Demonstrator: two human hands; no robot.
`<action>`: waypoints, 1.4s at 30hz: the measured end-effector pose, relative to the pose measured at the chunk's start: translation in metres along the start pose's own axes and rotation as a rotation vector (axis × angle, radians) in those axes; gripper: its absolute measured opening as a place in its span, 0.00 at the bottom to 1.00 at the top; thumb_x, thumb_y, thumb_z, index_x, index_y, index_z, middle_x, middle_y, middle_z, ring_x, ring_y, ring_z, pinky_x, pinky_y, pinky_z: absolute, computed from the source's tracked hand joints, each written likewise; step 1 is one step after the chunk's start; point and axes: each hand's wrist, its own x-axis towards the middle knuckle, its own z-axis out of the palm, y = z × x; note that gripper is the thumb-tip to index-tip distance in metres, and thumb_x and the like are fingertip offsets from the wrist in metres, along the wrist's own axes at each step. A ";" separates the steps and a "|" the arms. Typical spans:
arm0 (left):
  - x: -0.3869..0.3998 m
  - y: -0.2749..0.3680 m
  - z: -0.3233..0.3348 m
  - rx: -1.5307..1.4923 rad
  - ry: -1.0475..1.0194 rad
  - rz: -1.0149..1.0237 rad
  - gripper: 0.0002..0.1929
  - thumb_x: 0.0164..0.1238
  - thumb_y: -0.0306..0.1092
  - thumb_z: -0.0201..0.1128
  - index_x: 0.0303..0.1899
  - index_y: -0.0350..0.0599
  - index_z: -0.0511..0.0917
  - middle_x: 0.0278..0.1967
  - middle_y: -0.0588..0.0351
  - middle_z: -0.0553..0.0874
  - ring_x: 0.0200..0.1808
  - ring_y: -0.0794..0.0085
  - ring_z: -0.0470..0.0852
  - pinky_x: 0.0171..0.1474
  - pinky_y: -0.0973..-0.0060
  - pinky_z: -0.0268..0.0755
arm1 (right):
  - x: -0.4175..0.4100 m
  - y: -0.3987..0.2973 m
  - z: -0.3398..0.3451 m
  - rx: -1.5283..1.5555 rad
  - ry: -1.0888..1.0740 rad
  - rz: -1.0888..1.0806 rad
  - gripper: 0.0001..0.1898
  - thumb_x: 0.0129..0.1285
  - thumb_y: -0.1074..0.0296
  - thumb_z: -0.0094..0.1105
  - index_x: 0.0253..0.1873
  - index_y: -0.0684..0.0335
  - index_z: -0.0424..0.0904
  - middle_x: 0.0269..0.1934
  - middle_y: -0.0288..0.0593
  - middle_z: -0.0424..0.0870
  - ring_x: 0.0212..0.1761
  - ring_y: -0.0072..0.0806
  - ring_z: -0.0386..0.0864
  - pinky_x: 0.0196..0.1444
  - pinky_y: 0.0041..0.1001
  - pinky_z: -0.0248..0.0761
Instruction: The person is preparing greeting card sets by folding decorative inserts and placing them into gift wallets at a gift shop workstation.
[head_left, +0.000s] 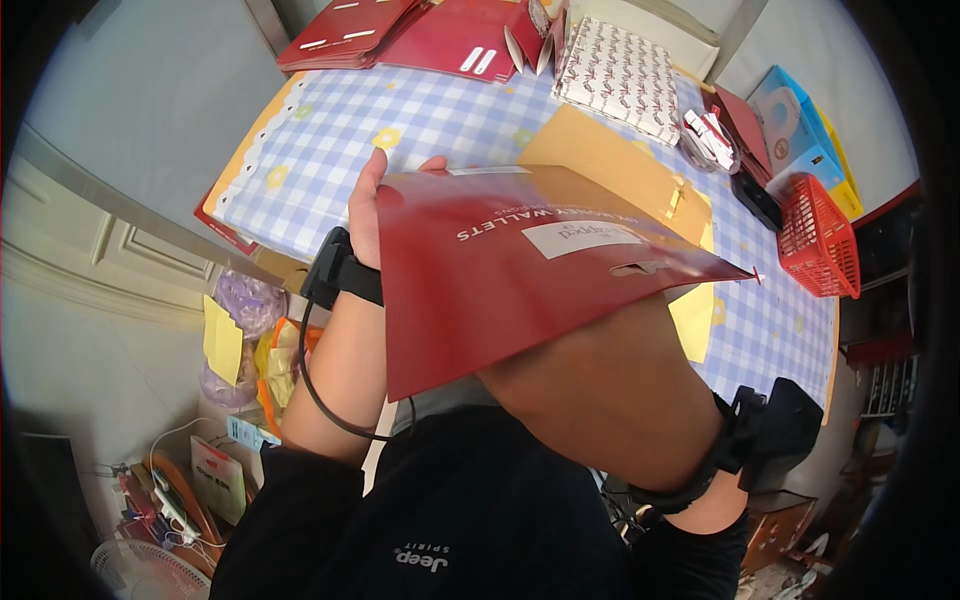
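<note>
A large red printed cardboard package (450, 300) with a hanging slot and a white label stands tilted close to me, above the near part of the table. My left hand (367, 206) holds its left edge, thumb up beside the corner and fingertips showing over the far edge. Behind or inside the package my right hand is hidden; only the back of its wrist and the forearm with a black strap show below the cardboard. Beyond the package a tan paper envelope (600, 154) lies on the checked tablecloth, with yellow paper (694, 319) partly beneath it.
Red folders (450, 37) and a patterned white pack (619, 75) line the table's far edge. At the right are a clear bowl of white-and-red slips (707, 142), a black object (754, 201), a red plastic basket (817, 240) and a blue box (799, 135). Walls stand left and right.
</note>
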 end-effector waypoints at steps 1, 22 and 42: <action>0.000 -0.002 0.005 0.029 0.087 0.036 0.29 0.67 0.60 0.52 0.48 0.37 0.74 0.49 0.42 0.79 0.52 0.48 0.77 0.58 0.52 0.69 | -0.002 0.000 0.006 -0.011 0.086 0.001 0.17 0.54 0.66 0.56 0.50 0.63 0.78 0.44 0.48 0.80 0.40 0.42 0.81 0.37 0.39 0.74; 0.004 -0.016 0.010 0.306 -0.398 0.383 0.38 0.69 0.68 0.43 0.56 0.37 0.71 0.60 0.44 0.75 0.59 0.56 0.74 0.65 0.58 0.62 | -0.014 0.035 -0.015 0.316 0.398 0.107 0.14 0.51 0.73 0.61 0.44 0.64 0.82 0.42 0.45 0.84 0.42 0.41 0.83 0.45 0.37 0.75; -0.030 -0.038 0.006 1.447 0.183 0.573 0.36 0.57 0.35 0.72 0.65 0.32 0.64 0.56 0.40 0.75 0.53 0.60 0.81 0.54 0.67 0.74 | -0.058 0.123 0.129 1.433 0.223 0.882 0.12 0.63 0.68 0.64 0.47 0.69 0.80 0.34 0.37 0.84 0.33 0.17 0.78 0.37 0.21 0.73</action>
